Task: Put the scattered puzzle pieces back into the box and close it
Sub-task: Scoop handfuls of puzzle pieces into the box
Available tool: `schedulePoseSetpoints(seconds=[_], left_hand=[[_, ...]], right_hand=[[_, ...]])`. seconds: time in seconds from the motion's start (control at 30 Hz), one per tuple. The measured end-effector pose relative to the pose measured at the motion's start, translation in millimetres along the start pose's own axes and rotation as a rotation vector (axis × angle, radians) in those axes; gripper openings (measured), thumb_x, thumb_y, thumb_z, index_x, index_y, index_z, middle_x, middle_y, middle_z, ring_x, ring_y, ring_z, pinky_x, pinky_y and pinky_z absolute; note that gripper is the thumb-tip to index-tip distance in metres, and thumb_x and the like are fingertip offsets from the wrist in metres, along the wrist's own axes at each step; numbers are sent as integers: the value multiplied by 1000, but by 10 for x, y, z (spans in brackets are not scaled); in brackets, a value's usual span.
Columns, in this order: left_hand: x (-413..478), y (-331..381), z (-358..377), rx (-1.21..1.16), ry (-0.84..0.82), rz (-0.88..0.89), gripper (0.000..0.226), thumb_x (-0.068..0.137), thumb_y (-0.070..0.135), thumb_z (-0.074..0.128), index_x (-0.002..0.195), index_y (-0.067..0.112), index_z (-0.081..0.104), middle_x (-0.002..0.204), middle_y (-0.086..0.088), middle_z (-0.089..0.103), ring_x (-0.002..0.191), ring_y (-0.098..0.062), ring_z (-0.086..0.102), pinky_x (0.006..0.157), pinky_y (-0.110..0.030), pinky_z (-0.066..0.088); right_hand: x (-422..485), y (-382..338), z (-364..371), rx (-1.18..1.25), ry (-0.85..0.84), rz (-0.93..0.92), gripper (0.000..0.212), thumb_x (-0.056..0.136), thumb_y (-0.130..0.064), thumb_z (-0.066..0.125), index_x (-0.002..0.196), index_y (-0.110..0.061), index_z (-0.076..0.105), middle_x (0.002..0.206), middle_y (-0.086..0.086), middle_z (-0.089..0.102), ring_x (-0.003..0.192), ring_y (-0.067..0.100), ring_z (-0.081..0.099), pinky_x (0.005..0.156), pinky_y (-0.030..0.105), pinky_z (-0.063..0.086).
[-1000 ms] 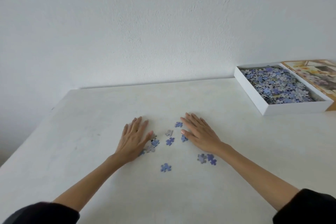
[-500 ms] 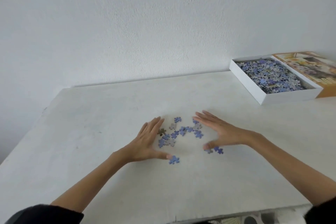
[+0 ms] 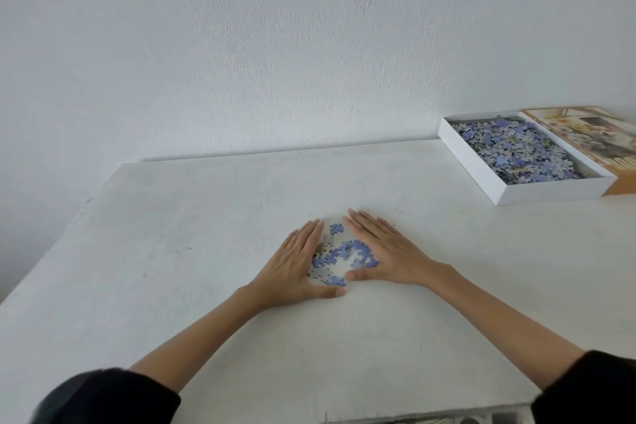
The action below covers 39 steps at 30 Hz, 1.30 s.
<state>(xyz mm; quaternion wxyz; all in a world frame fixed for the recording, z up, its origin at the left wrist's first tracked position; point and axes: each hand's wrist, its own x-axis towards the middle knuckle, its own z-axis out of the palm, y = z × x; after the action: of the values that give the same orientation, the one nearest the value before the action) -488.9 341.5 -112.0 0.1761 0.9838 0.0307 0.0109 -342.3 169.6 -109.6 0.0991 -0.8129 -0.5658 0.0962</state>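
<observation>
Several blue and grey puzzle pieces [image 3: 340,256] lie bunched in a small heap on the white table [image 3: 206,234]. My left hand [image 3: 296,268] rests flat on the table against the heap's left side, fingers straight, thumb stretched under it. My right hand [image 3: 385,251] lies flat against the right side, fingers straight, thumb pointing left. The two hands enclose the pieces; neither grips any. The white box [image 3: 481,170], open and full of pieces, sits at the far right. Its orange picture lid [image 3: 592,134] lies just beyond it.
A white wall runs behind the table's far edge. The table's left edge slants away at the left, and its near edge shows at the bottom right. Bare tabletop lies between the hands and the box.
Both hands have swept inward across the table, pushing the spread-out pieces together into one tight heap between them. The stray pieces near the front are now gathered in.
</observation>
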Motion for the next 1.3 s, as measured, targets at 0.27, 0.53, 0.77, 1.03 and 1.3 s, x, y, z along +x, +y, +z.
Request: schedulePoseSetpoints(seconds=[0.27, 0.53, 0.77, 1.03, 1.3], left_hand=[[-16, -33, -73, -259, 112, -44, 93, 72, 72, 52, 145, 24, 20, 145, 11, 26, 129, -3, 31, 106, -19, 27], [-66, -402, -223, -302, 242, -108, 30, 98, 23, 42, 123, 16, 57, 126, 2, 48, 118, -11, 46, 98, -18, 32], [7, -423, -292, -201, 132, -83, 31, 96, 20, 48, 126, 15, 55, 127, -6, 50, 119, -18, 45, 94, -19, 29], [152, -319, -338, -158, 193, -139, 27, 94, 29, 51, 118, 23, 63, 117, -3, 59, 108, -20, 53, 91, -32, 42], [234, -260, -354, -70, 205, -119, 24, 88, 29, 61, 110, 22, 68, 114, -3, 61, 105, -19, 54, 86, -34, 46]], right_hand=[[114, 15, -20, 192, 83, -46, 84, 71, -75, 33, 142, -30, 28, 151, -9, 22, 139, 6, 14, 112, 23, 10], [59, 471, -142, 242, 211, 36, 31, 92, -17, 53, 122, -20, 59, 121, 7, 53, 115, 22, 43, 95, 23, 28], [106, 429, -216, 274, 234, 47, 25, 80, -24, 68, 105, -23, 69, 101, -3, 56, 100, 14, 48, 84, 20, 34], [162, 251, -299, 240, 283, 214, 28, 80, -31, 68, 105, -18, 67, 90, -1, 54, 89, 14, 51, 68, 24, 36], [276, 126, -421, 382, 135, 345, 18, 68, -9, 79, 83, -10, 69, 77, 4, 65, 70, 12, 57, 70, 26, 45]])
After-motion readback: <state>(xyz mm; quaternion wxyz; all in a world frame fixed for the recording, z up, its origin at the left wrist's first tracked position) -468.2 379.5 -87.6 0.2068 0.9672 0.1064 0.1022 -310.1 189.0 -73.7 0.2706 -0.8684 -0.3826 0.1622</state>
